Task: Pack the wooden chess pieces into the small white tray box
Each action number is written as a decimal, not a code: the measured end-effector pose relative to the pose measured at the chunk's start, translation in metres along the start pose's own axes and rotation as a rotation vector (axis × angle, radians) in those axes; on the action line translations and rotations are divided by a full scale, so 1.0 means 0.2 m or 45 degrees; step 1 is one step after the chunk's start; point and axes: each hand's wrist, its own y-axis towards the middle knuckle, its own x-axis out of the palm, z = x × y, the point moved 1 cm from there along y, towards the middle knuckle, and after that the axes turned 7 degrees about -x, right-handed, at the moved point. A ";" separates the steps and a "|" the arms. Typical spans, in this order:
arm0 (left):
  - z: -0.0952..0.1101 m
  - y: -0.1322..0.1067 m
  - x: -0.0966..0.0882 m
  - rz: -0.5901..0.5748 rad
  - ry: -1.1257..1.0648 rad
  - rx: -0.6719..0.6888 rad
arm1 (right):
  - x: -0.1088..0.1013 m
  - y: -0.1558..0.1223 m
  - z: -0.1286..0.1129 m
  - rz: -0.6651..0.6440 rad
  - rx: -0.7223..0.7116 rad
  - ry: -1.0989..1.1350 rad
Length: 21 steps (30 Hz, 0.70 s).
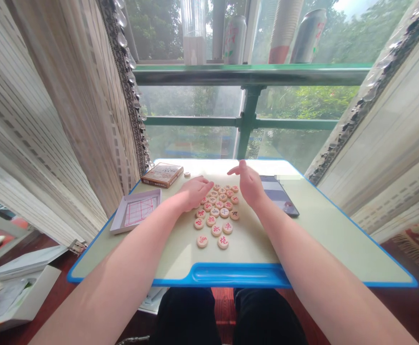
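Note:
Several round wooden chess pieces (217,213) with red characters lie grouped on the pale table top (320,239). My left hand (194,190) rests palm down at the left edge of the group, fingers stretched flat over the nearest pieces. My right hand (249,184) stands on its edge at the right side of the group, fingers straight and together, holding nothing. One lone piece (187,174) lies apart near the far edge.
A brown box (162,174) sits at the far left of the table, an open box lid with a red grid sheet (136,211) nearer. A dark phone (278,194) lies right of my right hand. Cans and cups stand on the window ledge (252,72).

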 end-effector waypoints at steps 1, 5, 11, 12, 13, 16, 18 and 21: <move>0.00 0.00 0.00 -0.023 -0.020 0.010 | 0.00 0.00 0.00 0.001 0.001 0.010; 0.00 0.00 0.02 -0.107 -0.034 0.106 | 0.00 -0.01 -0.01 -0.059 -0.016 0.055; 0.01 -0.02 0.00 0.043 -0.048 0.102 | 0.00 -0.01 -0.01 -0.067 0.013 0.141; 0.00 -0.02 -0.02 0.084 -0.018 0.069 | 0.00 -0.01 0.00 -0.050 0.035 0.163; 0.00 -0.02 -0.03 0.101 0.029 0.046 | 0.00 0.00 0.00 -0.033 0.058 0.180; 0.01 -0.03 -0.05 0.068 0.137 0.046 | 0.00 0.00 0.01 -0.007 0.095 0.185; 0.01 -0.03 -0.05 0.039 0.130 0.061 | 0.00 0.00 0.01 -0.011 0.086 0.155; 0.02 -0.04 -0.06 0.086 0.055 0.072 | -0.01 0.00 -0.01 -0.052 0.052 0.064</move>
